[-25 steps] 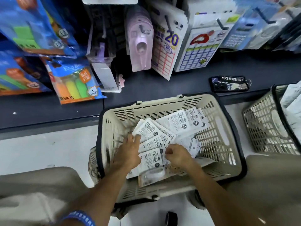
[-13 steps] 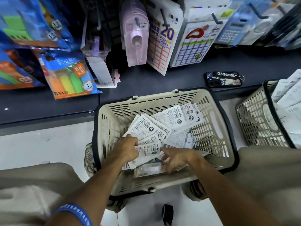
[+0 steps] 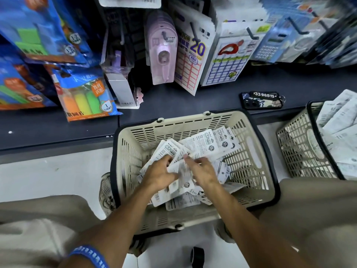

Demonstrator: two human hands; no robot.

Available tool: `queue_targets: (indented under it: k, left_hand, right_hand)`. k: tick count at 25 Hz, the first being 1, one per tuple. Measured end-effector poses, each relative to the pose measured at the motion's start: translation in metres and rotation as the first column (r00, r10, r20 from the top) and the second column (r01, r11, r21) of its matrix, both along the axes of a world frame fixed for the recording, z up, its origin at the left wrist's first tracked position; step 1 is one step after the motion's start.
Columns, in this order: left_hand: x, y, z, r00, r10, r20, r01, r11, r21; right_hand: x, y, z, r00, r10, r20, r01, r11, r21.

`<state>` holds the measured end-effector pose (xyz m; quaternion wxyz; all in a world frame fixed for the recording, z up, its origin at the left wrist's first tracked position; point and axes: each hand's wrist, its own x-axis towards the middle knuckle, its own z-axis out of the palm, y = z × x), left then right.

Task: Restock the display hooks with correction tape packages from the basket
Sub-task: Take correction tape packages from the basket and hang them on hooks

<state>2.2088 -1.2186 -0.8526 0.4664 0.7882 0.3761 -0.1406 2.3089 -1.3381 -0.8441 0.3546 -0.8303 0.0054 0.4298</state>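
A beige plastic basket (image 3: 249, 151) with a dark rim stands on the floor in front of me and holds several white correction tape packages (image 3: 208, 142). Both my hands are inside it. My left hand (image 3: 160, 173) grips a small stack of the packages by its left edge. My right hand (image 3: 202, 171) lies over the same stack, blurred by motion, its fingers on the top package. Pink correction tape packs (image 3: 162, 47) hang on a display hook (image 3: 164, 34) above the basket.
A dark shelf ledge (image 3: 193, 101) runs behind the basket with a phone and key tag (image 3: 261, 100) on it. A second basket (image 3: 301, 151) of white packages stands at right. Highlighter packs (image 3: 85, 93), label sheets (image 3: 193, 55) and calculators (image 3: 270, 43) hang above. My knees flank the basket.
Both hands moved together toward the middle of the basket; the right hand came up from the lower packages onto the stack that the left hand holds.
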Motion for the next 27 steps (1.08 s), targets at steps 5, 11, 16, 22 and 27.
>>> queue_targets:
  k: [5, 11, 16, 22, 27]
  left_hand:
    - [0.017, 0.002, 0.016, 0.99, -0.07, 0.12, 0.108, 0.93, -0.352]
    - [0.0, -0.003, -0.006, 0.97, 0.185, -0.16, -0.241, 0.833, -0.498]
    - [0.006, -0.024, -0.002, 0.985, 0.079, -0.153, -0.165, 0.684, -0.711]
    - [0.014, -0.042, -0.015, 0.964, 0.219, -0.148, -0.261, 0.701, -0.663]
    - [0.019, -0.049, -0.009, 0.987, 0.128, -0.1, -0.16, 0.661, -0.733]
  right_hand:
    - [0.02, 0.01, 0.007, 0.86, -0.374, -0.349, 0.424, 0.902, 0.079]
    - [0.044, -0.036, -0.005, 0.949, -0.254, -0.187, 0.239, 0.966, -0.102]
    - [0.074, -0.078, 0.003, 0.926, -0.027, -0.376, 0.026, 1.0, -0.008]
    - [0.061, -0.053, -0.001, 0.899, 0.199, -0.389, -0.23, 0.973, -0.035]
    - [0.083, -0.073, 0.009, 0.856, 0.321, -0.405, -0.381, 0.922, -0.074]
